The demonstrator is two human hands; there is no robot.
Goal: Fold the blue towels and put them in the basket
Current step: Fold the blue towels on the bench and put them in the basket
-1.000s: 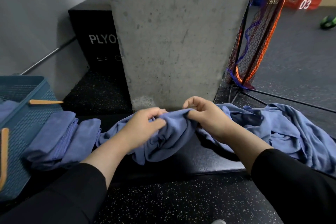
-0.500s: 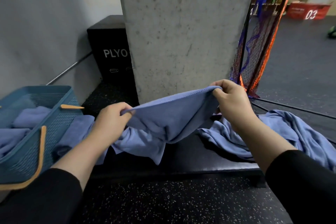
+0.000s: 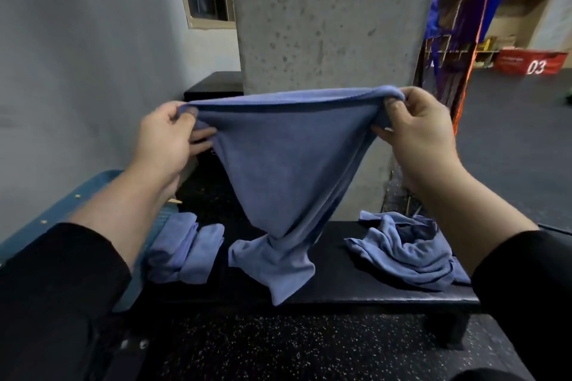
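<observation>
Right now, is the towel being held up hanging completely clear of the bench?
No: the held towel is pinched by the left hand and right hand, but its lower end rests on the black bench.

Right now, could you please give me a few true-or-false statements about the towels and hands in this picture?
1. Both hands hold one towel up by its top edge. True: the left hand and right hand grip the raised towel.
2. The raised towel hangs wholly clear of the bench. False: its bottom end lies on the bench.
3. A crumpled towel lies on the bench to the right. True.
4. The folded towels lie to the right of the crumpled one. False: they lie at the left, beside the basket.
</observation>
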